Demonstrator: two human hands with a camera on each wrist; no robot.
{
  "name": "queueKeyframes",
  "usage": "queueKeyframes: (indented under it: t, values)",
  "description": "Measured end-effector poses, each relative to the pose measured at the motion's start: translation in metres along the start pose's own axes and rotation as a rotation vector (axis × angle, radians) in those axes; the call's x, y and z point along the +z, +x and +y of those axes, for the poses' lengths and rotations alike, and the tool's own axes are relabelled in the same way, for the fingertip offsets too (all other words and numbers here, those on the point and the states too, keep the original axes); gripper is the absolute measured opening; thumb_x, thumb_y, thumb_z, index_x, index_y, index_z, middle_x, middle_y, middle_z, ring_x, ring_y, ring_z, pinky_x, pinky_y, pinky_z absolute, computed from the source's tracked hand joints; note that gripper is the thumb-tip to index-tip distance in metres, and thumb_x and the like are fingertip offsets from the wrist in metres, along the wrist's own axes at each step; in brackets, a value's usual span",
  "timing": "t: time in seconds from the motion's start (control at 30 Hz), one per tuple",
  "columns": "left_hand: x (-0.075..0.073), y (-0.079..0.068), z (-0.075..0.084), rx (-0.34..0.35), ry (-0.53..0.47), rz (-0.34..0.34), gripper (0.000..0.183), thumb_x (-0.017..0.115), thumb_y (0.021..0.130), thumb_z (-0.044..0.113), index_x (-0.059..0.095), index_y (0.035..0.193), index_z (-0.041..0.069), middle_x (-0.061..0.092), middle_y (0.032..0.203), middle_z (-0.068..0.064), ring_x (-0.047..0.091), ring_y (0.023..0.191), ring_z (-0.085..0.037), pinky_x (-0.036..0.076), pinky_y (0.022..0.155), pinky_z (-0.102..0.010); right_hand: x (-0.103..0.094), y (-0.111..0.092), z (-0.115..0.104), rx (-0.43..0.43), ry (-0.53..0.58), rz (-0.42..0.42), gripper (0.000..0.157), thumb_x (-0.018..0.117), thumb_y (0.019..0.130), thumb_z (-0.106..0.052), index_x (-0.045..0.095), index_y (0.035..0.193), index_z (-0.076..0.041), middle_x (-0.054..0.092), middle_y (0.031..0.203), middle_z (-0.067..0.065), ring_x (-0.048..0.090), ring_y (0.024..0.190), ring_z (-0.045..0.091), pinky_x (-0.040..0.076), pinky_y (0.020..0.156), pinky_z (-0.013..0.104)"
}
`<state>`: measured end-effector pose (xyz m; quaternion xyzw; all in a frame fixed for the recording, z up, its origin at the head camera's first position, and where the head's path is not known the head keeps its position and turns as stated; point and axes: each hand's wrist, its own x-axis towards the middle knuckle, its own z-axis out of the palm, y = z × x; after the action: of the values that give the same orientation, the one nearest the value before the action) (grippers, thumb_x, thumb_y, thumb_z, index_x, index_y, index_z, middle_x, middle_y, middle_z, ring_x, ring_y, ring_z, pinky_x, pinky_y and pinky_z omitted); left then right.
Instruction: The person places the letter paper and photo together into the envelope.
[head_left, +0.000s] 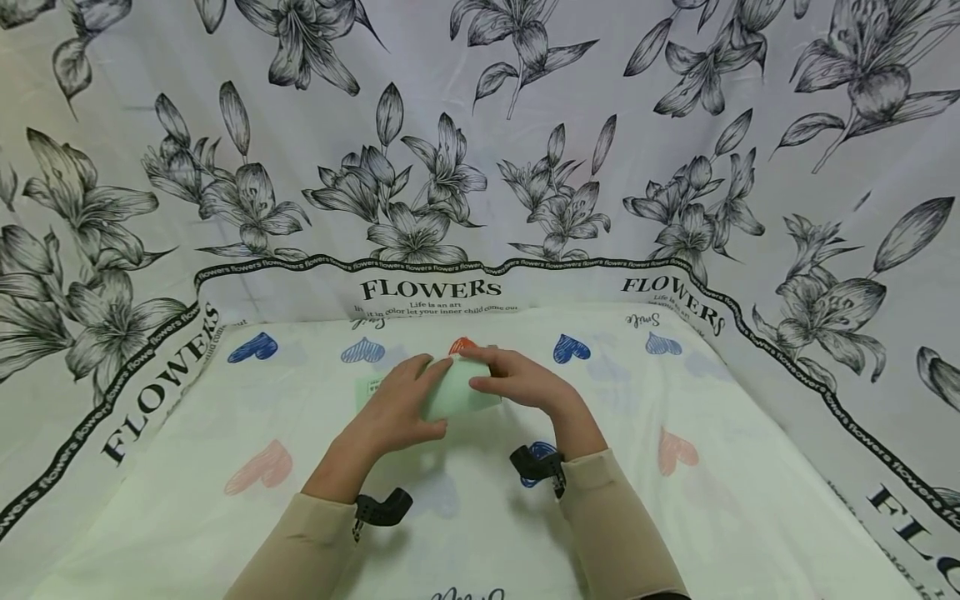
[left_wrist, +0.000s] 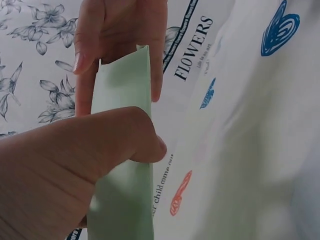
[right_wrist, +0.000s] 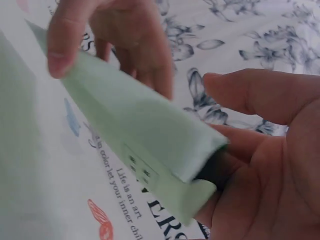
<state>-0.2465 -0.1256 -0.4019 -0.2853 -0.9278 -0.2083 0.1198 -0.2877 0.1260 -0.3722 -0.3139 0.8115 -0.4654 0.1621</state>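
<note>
A pale green, flat paper box is held above the cloth in the head view. My left hand grips it by its long edges, thumb on the near side and fingers behind. In the right wrist view the box has an open end with a dark inside, a loose flap and a small printed patch. Straight fingers of my right hand lie against that open end, while the thumb stands apart from it. Part of those fingers is hidden behind the box. What lies inside cannot be seen.
A white cloth printed with hearts covers the surface below. Behind and at both sides hangs a white curtain with black flower drawings and lettering. Each wrist carries a black camera mount, such as the left one.
</note>
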Motion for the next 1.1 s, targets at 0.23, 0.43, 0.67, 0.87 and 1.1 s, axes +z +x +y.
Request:
queueKeyframes:
  t: [0.23,0.43,0.67,0.87,1.1]
  values:
    - [0.006,-0.002,-0.005,-0.067,0.025,-0.127,0.090,0.086,0.074,0.031,0.047,0.153,0.009,0.043,0.150,-0.027,0.041,0.138,-0.045,0.033,0.115,-0.058,-0.014,-0.010,0.001,0.142,-0.074,0.182,0.053,0.061,0.104,-0.030,0.049,0.154,-0.016,0.059,0.144,0.011,0.057,0.130,0.032,0.046,0.106,0.056]
    - [0.021,-0.006,-0.010,-0.203,-0.038,-0.359,0.084,0.088,0.074,0.024,0.053,0.151,0.015,0.042,0.154,-0.022,0.040,0.142,-0.043,0.030,0.117,-0.059,-0.020,-0.014,0.002,0.267,-0.210,0.326,0.053,0.062,0.103,-0.033,0.051,0.152,-0.016,0.044,0.157,0.011,0.055,0.133,0.034,0.050,0.102,0.056]
    - [0.028,-0.012,-0.016,-0.290,-0.133,-0.417,0.077,0.087,0.077,0.024,0.058,0.148,0.024,0.036,0.159,-0.019,0.033,0.146,-0.041,0.030,0.116,-0.060,-0.019,-0.015,0.001,0.300,-0.229,0.321,0.052,0.062,0.102,-0.035,0.053,0.151,-0.018,0.044,0.157,0.009,0.055,0.133,0.033,0.050,0.102,0.055]
    - [0.028,-0.011,-0.021,-0.283,-0.170,-0.424,0.073,0.087,0.080,0.028,0.059,0.147,0.023,0.033,0.162,-0.018,0.030,0.148,-0.041,0.030,0.116,-0.060,-0.017,-0.014,0.000,0.288,-0.246,0.300,0.052,0.061,0.103,-0.034,0.053,0.151,-0.016,0.045,0.156,0.009,0.055,0.132,0.033,0.050,0.101,0.055]
    - [0.040,-0.013,-0.037,-0.263,0.027,-0.303,0.072,0.078,0.085,0.052,0.060,0.147,0.018,0.041,0.156,-0.022,0.039,0.142,-0.043,0.037,0.111,-0.061,-0.012,-0.011,0.001,0.318,-0.249,0.304,0.051,0.063,0.102,-0.035,0.056,0.149,-0.018,0.048,0.155,0.007,0.057,0.131,0.032,0.050,0.101,0.055]
